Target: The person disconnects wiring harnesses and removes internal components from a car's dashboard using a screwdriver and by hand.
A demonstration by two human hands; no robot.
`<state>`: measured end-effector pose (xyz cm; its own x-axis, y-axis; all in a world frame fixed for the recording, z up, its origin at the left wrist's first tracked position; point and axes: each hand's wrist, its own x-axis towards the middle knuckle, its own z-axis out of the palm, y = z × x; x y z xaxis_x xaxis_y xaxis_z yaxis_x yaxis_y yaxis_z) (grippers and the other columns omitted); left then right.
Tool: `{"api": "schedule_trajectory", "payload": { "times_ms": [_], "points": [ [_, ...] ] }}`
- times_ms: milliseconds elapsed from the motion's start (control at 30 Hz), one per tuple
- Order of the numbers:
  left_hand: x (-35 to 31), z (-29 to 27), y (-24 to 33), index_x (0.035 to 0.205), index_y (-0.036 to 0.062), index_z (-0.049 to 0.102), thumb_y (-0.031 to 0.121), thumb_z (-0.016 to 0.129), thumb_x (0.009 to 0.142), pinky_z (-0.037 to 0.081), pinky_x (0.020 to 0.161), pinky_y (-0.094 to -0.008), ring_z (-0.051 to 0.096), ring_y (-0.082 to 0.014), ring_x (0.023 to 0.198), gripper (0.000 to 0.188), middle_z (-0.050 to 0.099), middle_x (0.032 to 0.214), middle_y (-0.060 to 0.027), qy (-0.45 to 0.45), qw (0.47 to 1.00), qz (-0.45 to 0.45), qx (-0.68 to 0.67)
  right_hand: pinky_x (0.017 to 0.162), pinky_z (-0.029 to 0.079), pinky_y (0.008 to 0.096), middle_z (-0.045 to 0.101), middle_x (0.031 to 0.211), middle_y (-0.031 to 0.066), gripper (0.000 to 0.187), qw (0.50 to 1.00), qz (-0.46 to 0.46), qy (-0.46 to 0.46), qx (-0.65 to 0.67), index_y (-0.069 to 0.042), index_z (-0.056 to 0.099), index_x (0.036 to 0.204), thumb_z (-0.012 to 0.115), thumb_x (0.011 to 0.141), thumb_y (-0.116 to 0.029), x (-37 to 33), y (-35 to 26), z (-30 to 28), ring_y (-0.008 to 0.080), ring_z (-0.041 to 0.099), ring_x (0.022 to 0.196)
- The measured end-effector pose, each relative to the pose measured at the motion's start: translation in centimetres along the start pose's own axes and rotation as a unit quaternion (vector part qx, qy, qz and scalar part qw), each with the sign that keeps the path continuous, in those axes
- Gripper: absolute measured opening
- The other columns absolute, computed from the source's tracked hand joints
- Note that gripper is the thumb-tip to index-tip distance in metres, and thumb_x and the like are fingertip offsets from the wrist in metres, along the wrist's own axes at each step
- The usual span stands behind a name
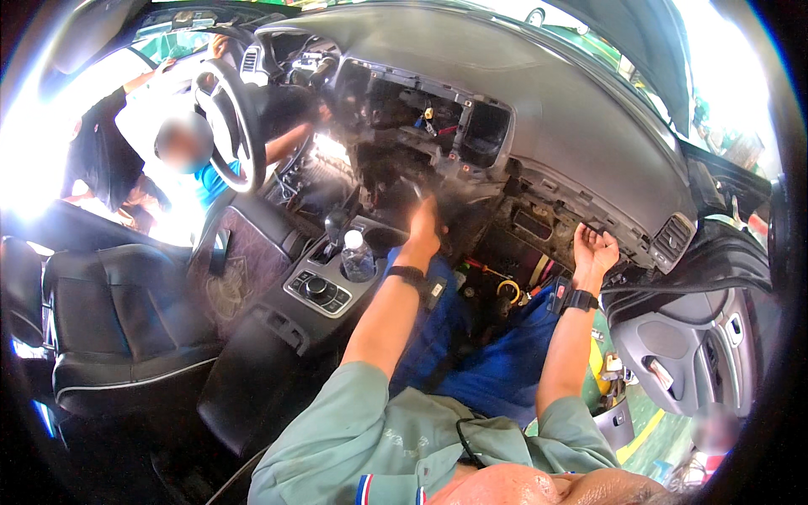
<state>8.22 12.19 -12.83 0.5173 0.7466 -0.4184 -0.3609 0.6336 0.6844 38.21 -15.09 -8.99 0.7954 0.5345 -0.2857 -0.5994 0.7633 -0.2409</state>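
My own forearms come up from my green sleeves over my blue trousers as I sit in the passenger seat. My left hand point(425, 225) reaches into the stripped centre cavity point(396, 168) past the water bottle point(357, 257) in the console; whether its grip is closed on anything I cannot tell. My right hand point(594, 249) has fingers curled wide open under the lower edge of the dashboard point(572, 109). I judge I'm working the dash panel loose; next calls for feeling out a clip. Beyond, another person reaches by the steering wheel point(231, 126).
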Motion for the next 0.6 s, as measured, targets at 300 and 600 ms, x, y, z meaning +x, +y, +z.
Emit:
{"api": "schedule_trajectory", "payload": {
  "times_ms": [300, 600],
  "points": [
    [-0.2, -0.1, -0.4, 0.11, 0.0141, 0.058, 0.036, 0.059, 0.091, 0.04, 0.06, -0.0359, 0.045, -0.0188, 0.086, 0.029, 0.048, 0.101, -0.0037, -0.001, 0.999, -0.022, -0.046, 0.083, 0.048, 0.0477, 0.056, 0.074, 0.0158, 0.006, 0.998, -0.032, 0.052, -0.03, 0.005, 0.057, 0.078, 0.054, 0.074, 0.001, 0.1, -0.2, -0.9, 0.0271, 0.052, 0.074],
    [0.6, 0.4, -0.6, 0.114, 0.0126, 0.06, 0.041, 0.058, 0.092, 0.042, 0.067, -0.039, 0.048, -0.0206, 0.087, 0.036, 0.054, 0.102, -0.0016, 0.021, 0.998, -0.044, -0.026, 0.075, 0.05, 0.0462, 0.054, 0.077, 0.0145, 0.006, 0.997, -0.047, 0.048, -0.023, 0.001, 0.053, 0.076, 0.053, 0.07, 0.003, 1.0, -0.2, -0.4, 0.0268, 0.052, 0.071]
  ]
}}
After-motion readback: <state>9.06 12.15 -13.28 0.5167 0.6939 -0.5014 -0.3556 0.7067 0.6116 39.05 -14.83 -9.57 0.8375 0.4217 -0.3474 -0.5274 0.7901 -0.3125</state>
